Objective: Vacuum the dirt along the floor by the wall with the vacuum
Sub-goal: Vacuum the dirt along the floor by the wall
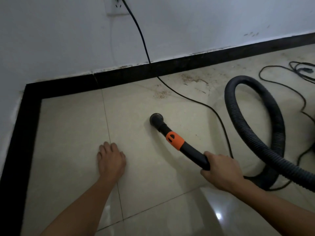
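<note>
Fingers and thumb of right grip [221,169] curled fully round the black wand [190,151], closed tight on its rear end, behind the orange collar [174,140]: probably for reach, and for leverage in steering the tip. Ahead of that grip, round nozzle [156,118] flat on the floor [68,133] tile, mouth down, presumably for a seal against the surface. Behind and outward of the grip, ribbed hose [255,133] in a slack loop, likely left loose for free movement of the wand.

Left grip [110,160]: nothing held, palm down on the tile, fingers loosely bent, well apart from the wand on its inner side, seemingly a prop for a low crouch.

Dirt [192,80] farther ahead of the nozzle, scattered by the black skirting [187,63] at the foot of the wall [204,23], not yet reached. Power cord [141,36] down from the socket [117,5] and across the floor through the dirty patch: a snag risk.

No brand, label or legible writing on wand, collar or hose.
</note>
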`<control>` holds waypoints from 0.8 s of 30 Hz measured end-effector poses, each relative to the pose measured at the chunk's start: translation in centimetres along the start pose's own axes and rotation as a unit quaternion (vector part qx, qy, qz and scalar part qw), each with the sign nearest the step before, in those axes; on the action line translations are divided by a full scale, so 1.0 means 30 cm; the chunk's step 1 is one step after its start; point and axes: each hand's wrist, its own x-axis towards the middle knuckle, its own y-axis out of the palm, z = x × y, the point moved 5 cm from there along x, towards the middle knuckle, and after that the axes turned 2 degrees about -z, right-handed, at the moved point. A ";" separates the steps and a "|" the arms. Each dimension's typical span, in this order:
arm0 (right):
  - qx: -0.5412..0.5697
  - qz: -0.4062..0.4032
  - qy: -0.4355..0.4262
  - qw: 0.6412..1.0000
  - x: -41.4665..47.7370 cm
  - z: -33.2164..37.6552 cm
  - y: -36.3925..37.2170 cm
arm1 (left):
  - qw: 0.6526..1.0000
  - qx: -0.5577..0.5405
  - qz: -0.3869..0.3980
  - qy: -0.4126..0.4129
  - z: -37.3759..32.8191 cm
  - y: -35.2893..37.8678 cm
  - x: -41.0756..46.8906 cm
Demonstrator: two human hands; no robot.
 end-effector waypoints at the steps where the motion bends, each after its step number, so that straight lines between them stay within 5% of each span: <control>1: 0.002 -0.003 0.014 1.000 0.015 -0.011 -0.001 | 1.000 -0.003 -0.002 0.010 -0.007 -0.003 0.009; 13: 0.124 -0.006 0.141 0.982 0.282 -0.076 -0.060 | 0.999 -0.018 0.006 0.027 -0.069 0.044 0.054; 24: 0.439 0.062 0.214 0.870 0.695 -0.019 -0.181 | 0.998 -0.048 -0.036 0.022 -0.066 0.062 0.046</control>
